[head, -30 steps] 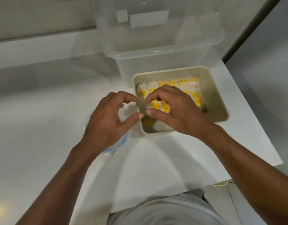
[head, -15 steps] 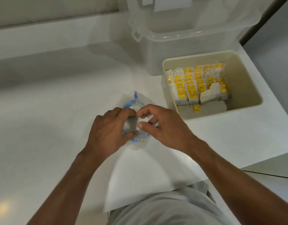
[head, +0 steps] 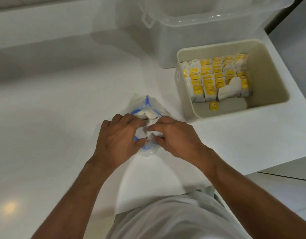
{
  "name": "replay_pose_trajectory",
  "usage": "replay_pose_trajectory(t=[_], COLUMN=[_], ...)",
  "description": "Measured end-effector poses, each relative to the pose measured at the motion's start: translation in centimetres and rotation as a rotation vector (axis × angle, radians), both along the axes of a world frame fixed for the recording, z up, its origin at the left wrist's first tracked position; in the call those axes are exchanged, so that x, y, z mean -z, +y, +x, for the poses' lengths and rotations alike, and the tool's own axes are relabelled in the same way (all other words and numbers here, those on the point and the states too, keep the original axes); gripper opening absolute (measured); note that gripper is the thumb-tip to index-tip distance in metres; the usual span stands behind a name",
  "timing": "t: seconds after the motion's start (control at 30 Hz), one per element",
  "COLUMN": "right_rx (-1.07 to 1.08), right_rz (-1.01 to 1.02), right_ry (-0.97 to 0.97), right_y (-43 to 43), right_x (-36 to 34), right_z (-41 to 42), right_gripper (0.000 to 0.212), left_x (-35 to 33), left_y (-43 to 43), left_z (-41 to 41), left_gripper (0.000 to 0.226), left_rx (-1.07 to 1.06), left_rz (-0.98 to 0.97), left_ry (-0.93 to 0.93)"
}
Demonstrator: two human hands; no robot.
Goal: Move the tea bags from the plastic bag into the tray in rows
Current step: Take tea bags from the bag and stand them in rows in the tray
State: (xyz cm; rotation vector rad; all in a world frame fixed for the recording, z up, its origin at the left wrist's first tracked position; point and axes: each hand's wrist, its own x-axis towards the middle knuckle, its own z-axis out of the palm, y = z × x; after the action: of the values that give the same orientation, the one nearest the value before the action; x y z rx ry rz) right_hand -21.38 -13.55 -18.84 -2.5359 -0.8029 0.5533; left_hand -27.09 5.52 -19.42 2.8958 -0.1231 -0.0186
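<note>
I read this as a home kitchen or pantry corner. There is a glossy white countertop [head: 54, 126], a clear plastic storage tub with a clip handle [head: 200, 37], and a cream rectangular plastic tray [head: 269, 75] holding yellow-tagged paper tea bags [head: 209, 83].

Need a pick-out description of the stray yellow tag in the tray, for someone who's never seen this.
On the white counter, find the cream tray in front of the clear bin. Rows of tea bags with yellow tags stand packed inside it. The target is the single yellow tag on the bare strip nearest the person, alone and outside the rows.
</note>
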Motion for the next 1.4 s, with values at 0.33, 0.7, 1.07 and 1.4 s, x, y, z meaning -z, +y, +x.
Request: replay_pose_trajectory(t=[0.33,0.7,1.07,1.4], right_rx=[0.103,0.316,0.771,0.043], right_rz=[0.033,0.147,0.769,-0.125], right_ry=[0.138,0.246,0.891,-0.005], right_y=[-0.5,-0.7,-0.4,-1.3], right_x=[-0.6,-0.3,-2.6,-1.4], right_z=[0.5,0.4,-0.1,-0.4], right_gripper=[0.021,0.006,0.012,0.031], left_x=[-0.9,-1.8,-4.8,-6.1], left_y=[-0.4,-0.9,-2.4,-1.6], left_z=[0.7,0.4,1.9,3.5], left_gripper=[0.021,0.036,0.029,0.016], left_rx=[-0.023,0.063,-0.196,-0.173], left_rz=[-0.086,-0.001,-0.400,-0.301], left_ry=[-0.006,0.026,0.247,0.312])
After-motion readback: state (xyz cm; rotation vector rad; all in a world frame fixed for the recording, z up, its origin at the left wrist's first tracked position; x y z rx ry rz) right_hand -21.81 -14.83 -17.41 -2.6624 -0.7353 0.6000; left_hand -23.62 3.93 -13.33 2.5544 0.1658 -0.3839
